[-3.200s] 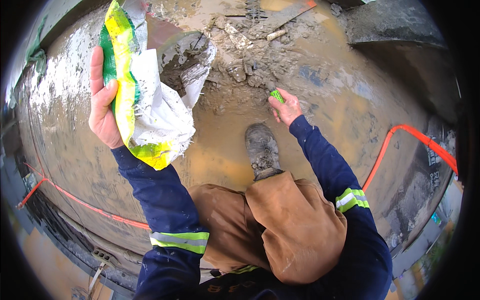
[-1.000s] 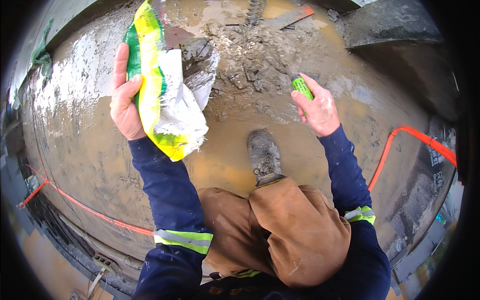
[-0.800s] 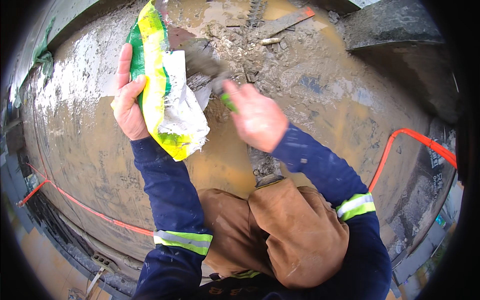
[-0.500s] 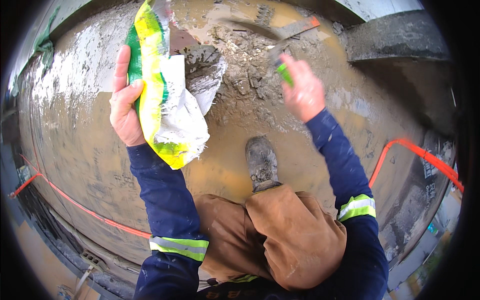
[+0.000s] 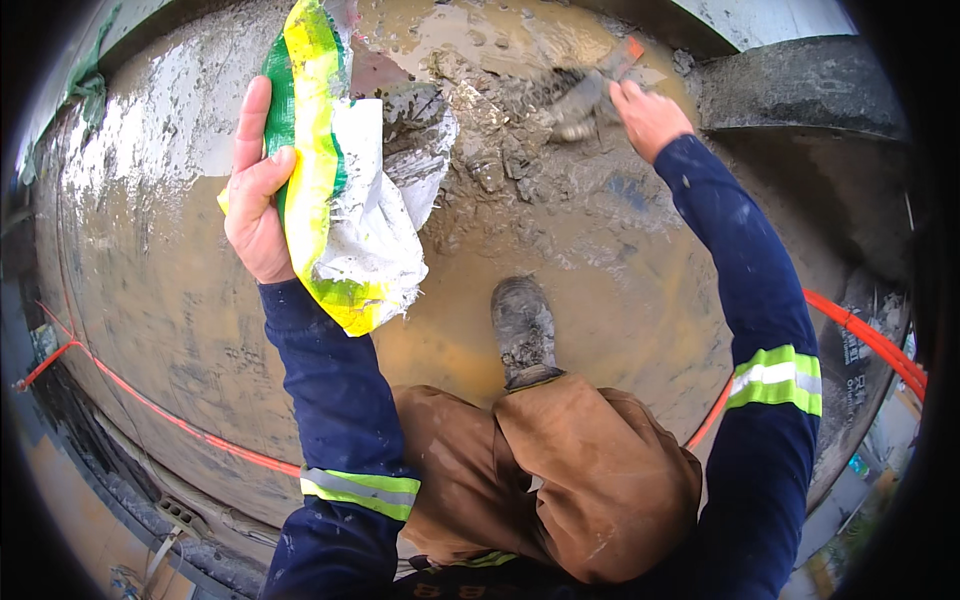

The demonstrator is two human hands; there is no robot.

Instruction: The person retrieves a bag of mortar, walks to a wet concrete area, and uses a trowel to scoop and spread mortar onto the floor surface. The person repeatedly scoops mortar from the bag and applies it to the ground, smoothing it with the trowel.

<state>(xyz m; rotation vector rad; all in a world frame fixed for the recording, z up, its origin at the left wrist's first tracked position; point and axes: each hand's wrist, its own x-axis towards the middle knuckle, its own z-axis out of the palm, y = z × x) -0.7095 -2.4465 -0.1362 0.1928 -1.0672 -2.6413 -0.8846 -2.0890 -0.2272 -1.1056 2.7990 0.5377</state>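
My left hand (image 5: 258,185) grips the edge of a torn woven plastic sack (image 5: 365,210), green, yellow and white, its thumb pressed over the near side. The mouth of the sack gapes toward the wet mud (image 5: 490,150). On the far right, my right hand (image 5: 650,118) is closed around a hand tool (image 5: 585,105) whose grey head is smeared by motion over the mud; its exact kind cannot be made out. The tool's green handle is hidden in my fist. An orange-tipped flat strip (image 5: 632,55) shows just beyond that hand.
Muddy water covers the floor (image 5: 300,370). My boot (image 5: 523,325) stands in the middle. A dark concrete ledge (image 5: 800,88) juts in at the far right. Orange tubing (image 5: 200,432) crosses on the left, and more orange tubing (image 5: 865,335) bends on the right.
My right hand has swung right and away with the tool, and its handle no longer shows. My left hand and the sack have barely shifted.
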